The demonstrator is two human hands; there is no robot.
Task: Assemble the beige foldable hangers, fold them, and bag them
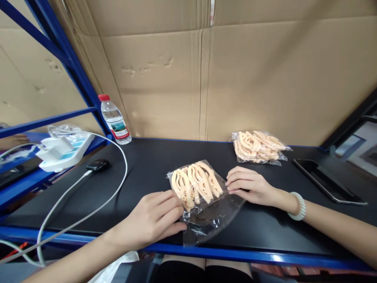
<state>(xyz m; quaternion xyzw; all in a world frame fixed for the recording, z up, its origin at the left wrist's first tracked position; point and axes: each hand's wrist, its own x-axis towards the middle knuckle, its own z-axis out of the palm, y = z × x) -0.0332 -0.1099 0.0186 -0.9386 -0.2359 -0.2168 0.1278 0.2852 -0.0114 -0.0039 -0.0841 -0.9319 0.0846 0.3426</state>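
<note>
A clear plastic bag (203, 222) lies on the black tabletop in front of me. Inside its upper part is a row of curved, peach-coloured pieces (191, 182), some with small holes; what they are made of I cannot tell. The lower end of the bag is flat, loose film. At the lower left edge, my left hand (157, 216) is closed on the bag, thumb below and fingers above. My right hand (250, 185) pinches the film at the right edge. Its fingertips touch the bag beside the pieces.
More bagged peach pieces (257, 147) lie in a pile at the back right. A phone (326, 181) rests at the right. On the left are a water bottle (116, 122), a power strip (69, 153), a black adapter (98, 165) and a white cable (125, 169). Cardboard (165, 86) backs the table.
</note>
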